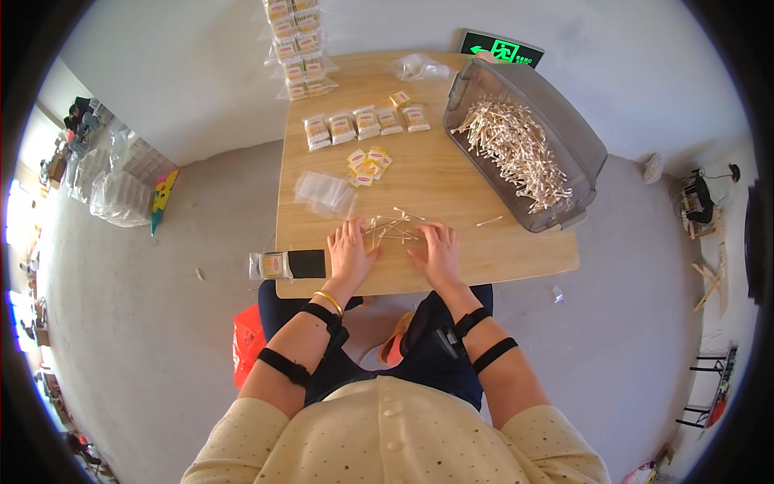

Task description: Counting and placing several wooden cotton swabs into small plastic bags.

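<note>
A loose, crisscrossed bunch of cotton swabs [393,227] lies on the wooden table between my two hands. My left hand [349,252] rests at the bunch's left side, fingers extended and touching or nearly touching the swab ends. On the right side, my right hand [438,252] lies with its fingers apart at the bunch's edge. Neither hand lifts anything. One single swab [488,221] lies apart, right of my right hand. Just beyond my left hand are flat clear plastic bags [325,194] and a small heap of yellow and white cards [368,165].
A grey bin [587,161] heaped with swabs stands tilted at the table's right. Several filled swab packs [367,123] form a row, with a tall stack of packs [300,66] behind. A bagged pack [275,265] and black pad [307,264] sit at the near left edge.
</note>
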Demonstrator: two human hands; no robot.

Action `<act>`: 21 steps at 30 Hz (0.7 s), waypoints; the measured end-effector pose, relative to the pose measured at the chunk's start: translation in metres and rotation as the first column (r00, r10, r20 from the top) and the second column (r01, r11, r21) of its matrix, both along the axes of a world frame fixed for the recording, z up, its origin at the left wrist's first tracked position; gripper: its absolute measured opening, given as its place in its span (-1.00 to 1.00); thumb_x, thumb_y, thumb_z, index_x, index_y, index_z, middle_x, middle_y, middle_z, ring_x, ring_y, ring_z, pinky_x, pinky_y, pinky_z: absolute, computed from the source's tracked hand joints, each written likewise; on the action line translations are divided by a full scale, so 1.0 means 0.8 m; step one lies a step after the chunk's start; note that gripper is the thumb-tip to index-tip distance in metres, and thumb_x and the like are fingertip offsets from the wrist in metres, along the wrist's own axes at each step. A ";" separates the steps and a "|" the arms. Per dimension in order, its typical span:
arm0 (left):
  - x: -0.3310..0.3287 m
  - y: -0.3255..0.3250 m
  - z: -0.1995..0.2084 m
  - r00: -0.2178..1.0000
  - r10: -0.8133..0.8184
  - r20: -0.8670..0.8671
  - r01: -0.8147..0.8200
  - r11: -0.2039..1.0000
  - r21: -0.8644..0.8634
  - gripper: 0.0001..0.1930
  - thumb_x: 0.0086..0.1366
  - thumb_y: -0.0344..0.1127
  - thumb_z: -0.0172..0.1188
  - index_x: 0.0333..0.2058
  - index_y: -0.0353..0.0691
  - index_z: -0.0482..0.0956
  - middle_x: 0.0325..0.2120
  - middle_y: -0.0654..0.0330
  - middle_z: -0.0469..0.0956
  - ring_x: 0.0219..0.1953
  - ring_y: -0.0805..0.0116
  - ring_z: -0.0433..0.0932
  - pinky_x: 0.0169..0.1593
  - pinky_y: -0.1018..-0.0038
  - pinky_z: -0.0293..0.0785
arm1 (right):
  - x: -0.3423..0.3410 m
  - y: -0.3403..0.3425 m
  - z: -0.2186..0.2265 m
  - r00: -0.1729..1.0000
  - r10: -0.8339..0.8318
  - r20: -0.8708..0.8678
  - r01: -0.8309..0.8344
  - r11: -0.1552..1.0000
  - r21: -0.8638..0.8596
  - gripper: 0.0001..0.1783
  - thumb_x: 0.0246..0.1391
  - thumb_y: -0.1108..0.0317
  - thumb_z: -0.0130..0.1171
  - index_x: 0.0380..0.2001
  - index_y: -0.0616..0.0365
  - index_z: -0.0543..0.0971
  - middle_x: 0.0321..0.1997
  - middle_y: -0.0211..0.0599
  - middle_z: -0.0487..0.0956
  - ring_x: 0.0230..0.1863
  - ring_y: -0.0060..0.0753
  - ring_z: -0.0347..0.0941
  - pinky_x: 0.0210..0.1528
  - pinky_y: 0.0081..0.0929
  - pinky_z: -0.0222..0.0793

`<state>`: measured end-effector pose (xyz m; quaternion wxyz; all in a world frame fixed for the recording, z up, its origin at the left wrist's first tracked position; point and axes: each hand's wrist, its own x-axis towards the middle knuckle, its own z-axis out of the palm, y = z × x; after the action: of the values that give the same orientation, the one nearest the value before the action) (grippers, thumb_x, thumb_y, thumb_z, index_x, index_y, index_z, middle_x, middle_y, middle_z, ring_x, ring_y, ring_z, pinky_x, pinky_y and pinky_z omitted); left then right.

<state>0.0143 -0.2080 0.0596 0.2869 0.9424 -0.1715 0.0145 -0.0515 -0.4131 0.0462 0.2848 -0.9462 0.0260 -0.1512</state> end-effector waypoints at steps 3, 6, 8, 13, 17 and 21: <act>0.002 0.002 -0.006 1.000 0.014 -0.014 -0.014 1.000 -0.021 -0.42 0.02 -0.30 0.52 -0.02 -0.14 0.40 -0.18 0.16 0.56 -0.04 0.12 0.53 0.10 0.14 0.28 | 0.003 0.011 -0.001 1.000 0.022 0.022 -0.021 1.000 -0.018 -0.56 -0.04 0.31 0.45 -0.05 0.00 0.58 0.06 -0.25 0.43 0.15 -0.02 0.34 0.19 -0.09 0.30; 0.006 0.013 -0.016 1.000 0.014 -0.017 -0.015 0.999 -0.039 -0.52 0.02 -0.32 0.51 -0.12 -0.13 0.45 -0.22 0.17 0.56 -0.07 0.13 0.54 0.07 0.16 0.32 | 0.010 0.028 0.005 0.998 0.056 0.039 -0.056 0.998 -0.007 -0.67 -0.04 0.37 0.40 -0.15 0.01 0.60 -0.01 -0.25 0.43 0.09 -0.03 0.35 0.13 -0.10 0.31; 0.006 0.013 -0.015 1.000 0.001 -0.016 -0.002 0.999 -0.046 -0.58 0.02 -0.33 0.51 -0.18 -0.14 0.48 -0.23 0.17 0.56 -0.08 0.13 0.55 0.05 0.17 0.34 | 0.014 0.031 0.001 0.998 0.060 0.036 -0.061 0.998 0.000 -0.71 -0.04 0.43 0.36 -0.18 0.04 0.61 -0.02 -0.23 0.43 0.09 -0.04 0.35 0.11 -0.11 0.30; 0.006 0.014 -0.010 1.000 0.001 -0.004 -0.001 0.999 -0.038 -0.70 0.04 -0.30 0.50 -0.28 -0.14 0.57 -0.25 0.16 0.56 -0.09 0.11 0.54 0.02 0.19 0.37 | 0.031 0.038 -0.003 0.995 0.052 0.086 -0.051 0.999 -0.011 -0.71 -0.08 0.46 0.39 -0.23 -0.03 0.62 -0.09 -0.29 0.42 0.03 -0.07 0.37 0.09 -0.13 0.32; 0.005 0.019 -0.010 0.999 0.004 0.041 -0.002 0.999 -0.043 -0.78 0.06 -0.29 0.48 -0.36 -0.15 0.62 -0.26 0.16 0.56 -0.08 0.09 0.54 0.01 0.19 0.38 | 0.043 0.043 0.000 0.991 0.113 0.074 -0.111 0.993 -0.033 -0.73 -0.04 0.49 0.29 -0.21 -0.04 0.63 -0.10 -0.31 0.46 0.02 -0.10 0.39 0.09 -0.13 0.31; 0.008 0.019 -0.012 0.998 0.007 0.064 -0.004 0.999 -0.047 -0.85 0.07 -0.33 0.44 -0.41 -0.16 0.65 -0.30 0.15 0.58 -0.13 0.09 0.57 0.00 0.20 0.39 | 0.051 0.032 -0.007 0.989 0.135 0.053 -0.131 0.989 -0.074 -0.79 -0.06 0.47 0.34 -0.30 -0.05 0.64 -0.12 -0.35 0.47 0.02 -0.13 0.39 0.07 -0.14 0.32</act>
<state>0.0206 -0.1925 0.0502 0.3033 0.9349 -0.1778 0.0497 -0.0105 -0.3872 0.0404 0.2616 -0.9504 -0.0510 -0.1602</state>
